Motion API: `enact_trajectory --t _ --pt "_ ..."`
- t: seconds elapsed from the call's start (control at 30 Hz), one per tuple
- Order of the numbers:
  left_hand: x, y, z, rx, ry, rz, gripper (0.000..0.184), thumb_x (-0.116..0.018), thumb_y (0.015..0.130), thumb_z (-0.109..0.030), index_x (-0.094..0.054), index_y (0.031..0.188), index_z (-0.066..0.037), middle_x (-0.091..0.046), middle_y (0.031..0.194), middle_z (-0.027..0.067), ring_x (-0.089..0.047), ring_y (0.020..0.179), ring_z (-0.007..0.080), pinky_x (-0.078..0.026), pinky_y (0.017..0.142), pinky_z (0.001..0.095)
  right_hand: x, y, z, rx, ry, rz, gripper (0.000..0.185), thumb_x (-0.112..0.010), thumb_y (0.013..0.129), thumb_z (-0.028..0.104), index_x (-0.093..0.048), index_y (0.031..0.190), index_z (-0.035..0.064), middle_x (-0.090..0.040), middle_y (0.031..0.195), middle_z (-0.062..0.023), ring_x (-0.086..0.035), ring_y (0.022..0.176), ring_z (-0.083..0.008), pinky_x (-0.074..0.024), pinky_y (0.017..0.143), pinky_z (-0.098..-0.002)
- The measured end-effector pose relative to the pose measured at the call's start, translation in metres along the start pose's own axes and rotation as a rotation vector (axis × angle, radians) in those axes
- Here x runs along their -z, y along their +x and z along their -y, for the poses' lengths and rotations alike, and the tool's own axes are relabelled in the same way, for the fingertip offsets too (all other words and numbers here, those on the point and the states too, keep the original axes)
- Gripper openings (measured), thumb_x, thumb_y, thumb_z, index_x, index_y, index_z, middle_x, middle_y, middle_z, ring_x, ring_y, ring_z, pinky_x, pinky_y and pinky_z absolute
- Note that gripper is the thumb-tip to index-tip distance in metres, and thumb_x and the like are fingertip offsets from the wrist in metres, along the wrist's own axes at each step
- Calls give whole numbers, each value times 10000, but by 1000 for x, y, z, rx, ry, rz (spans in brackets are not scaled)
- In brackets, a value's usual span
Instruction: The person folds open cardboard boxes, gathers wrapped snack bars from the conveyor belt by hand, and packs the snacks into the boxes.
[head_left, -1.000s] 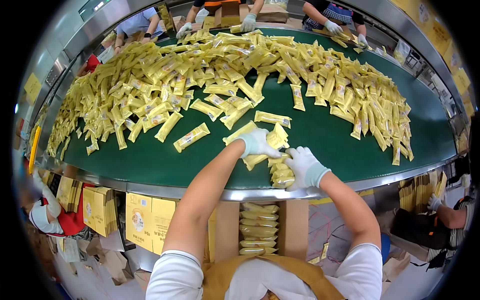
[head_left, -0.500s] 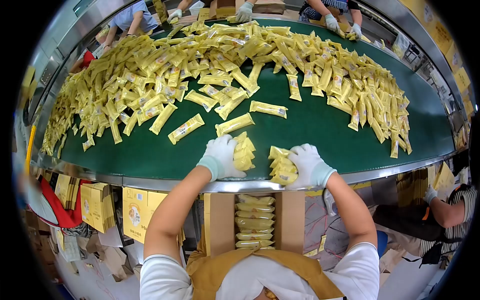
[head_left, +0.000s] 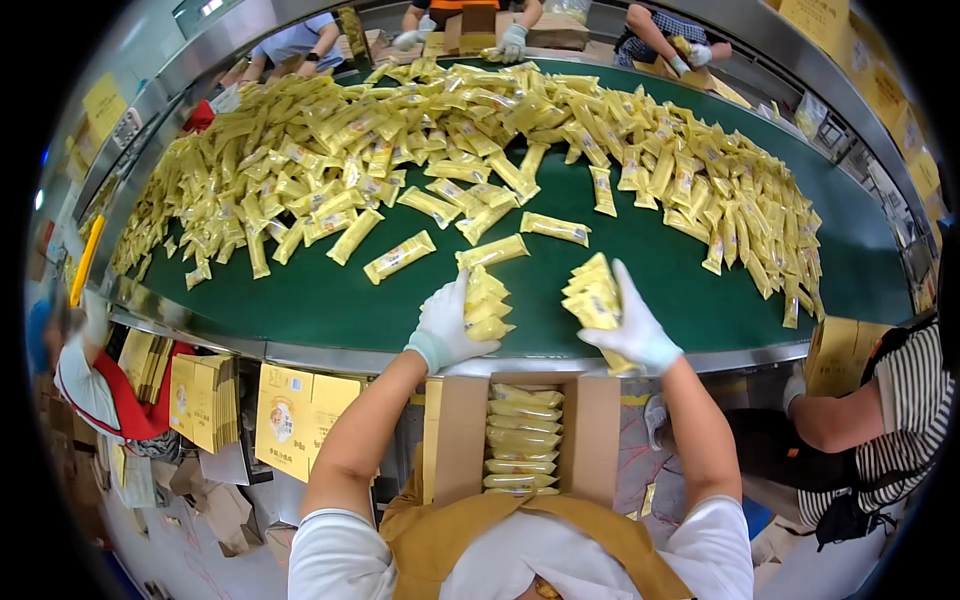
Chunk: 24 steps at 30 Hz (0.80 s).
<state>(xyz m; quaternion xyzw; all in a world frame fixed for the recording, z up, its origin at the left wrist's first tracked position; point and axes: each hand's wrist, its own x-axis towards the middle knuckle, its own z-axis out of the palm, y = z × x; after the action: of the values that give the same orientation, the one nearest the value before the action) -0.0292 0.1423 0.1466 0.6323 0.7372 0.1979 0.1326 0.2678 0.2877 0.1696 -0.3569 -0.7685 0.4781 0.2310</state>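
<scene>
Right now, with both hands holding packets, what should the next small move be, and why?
Likely lower the held packets toward the carton: the left hand and right hand each hold a bundle, and the carton stands open, with similar packets lined up inside.

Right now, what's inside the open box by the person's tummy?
Inside the box you can see a row of yellow packets lying sideways. They cover whatever is under them, and the brown apron hides the near end.

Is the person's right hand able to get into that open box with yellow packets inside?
Probably yes: the box stands open, close to the right hand, with nothing visible blocking the way. That hand already holds yellow packets, though.
</scene>
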Motion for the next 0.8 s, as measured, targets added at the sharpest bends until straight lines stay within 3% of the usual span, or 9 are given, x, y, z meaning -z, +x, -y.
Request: enact_trajectory --t 0.07,0.1,0.17,0.2,0.33,0.53,0.6,0.7,0.8 --pt "8 -9 15 -14 -372 -89 1152 -883 672 -323 -227 1537 62 -559 1324 168 -560 1213 274 -443 1043 401 15 -33 58 52 123 84 1251 -908 664 237 -105 1566 -91 -485 1426 -237 -469 1356 -292 -357 1155 -369" --pt "7 -13 27 -22 -639 -122 1119 -887 674 -261 -242 1532 53 -566 1318 152 -565 1206 245 -454 1035 382 16 -50 74 121 198 147 1259 -909 652 280 -124 1565 -87 -488 1414 -249 -489 1338 -321 -359 1151 -382" --pt "23 -27 28 10 -1069 -139 984 -853 710 -112 -296 1513 1 -573 1325 98 -556 1188 162 -472 1018 336 18 -68 113 404 -424 285 1205 -884 602 398 -264 1522 -72 -551 1270 -240 -571 1144 -402 -441 1013 -451" --pt "29 -35 28 21 -1195 -106 907 -835 744 -178 -341 1489 -24 -574 1329 108 -569 1176 178 -485 1006 355 6 -82 130 464 -625 302 1096 -849 631 432 -348 1486 -39 -579 1139 -196 -588 1029 -361 -448 882 -467" --pt "49 -56 -21 -267 -1462 -8 874 -802 753 -357 -417 1450 4 -554 1365 120 -570 1192 208 -475 1020 369 -55 -104 143 491 -1160 672 999 -817 670 376 -378 1496 26 -582 1047 -123 -585 947 -284 -420 822 -442" --pt "66 -94 -92 -230 -1302 482 1355 -953 558 -245 -119 1602 -23 -498 1426 92 -478 1293 183 -387 1119 378 -125 -109 89 439 -1098 1066 869 -723 800 362 -359 1534 73 -609 1239 -147 -603 1113 -324 -448 938 -483" --pt "59 -93 -99 -470 -870 363 1309 -933 596 -302 -137 1585 16 -517 1392 156 -505 1293 260 -391 1111 409 -146 -118 46 442 -966 979 747 -653 872 337 -381 1526 101 -603 1300 -132 -581 1182 -328 -433 997 -505" --pt "33 -94 -103 -557 -412 160 1196 -882 644 -363 -220 1545 61 -532 1317 219 -534 1237 354 -417 1063 444 -172 -153 -18 424 -658 571 522 -523 977 273 -462 1479 144 -605 1346 -93 -535 1286 -318 -403 1073 -513" --pt "1 -97 -103 -530 -103 22 1078 -835 666 -395 -327 1492 76 -541 1240 235 -551 1136 394 -433 1001 460 -168 -147 -13 439 -555 555 562 -578 942 327 -470 1457 130 -619 1309 -137 -589 1211 -328 -451 1009 -513"
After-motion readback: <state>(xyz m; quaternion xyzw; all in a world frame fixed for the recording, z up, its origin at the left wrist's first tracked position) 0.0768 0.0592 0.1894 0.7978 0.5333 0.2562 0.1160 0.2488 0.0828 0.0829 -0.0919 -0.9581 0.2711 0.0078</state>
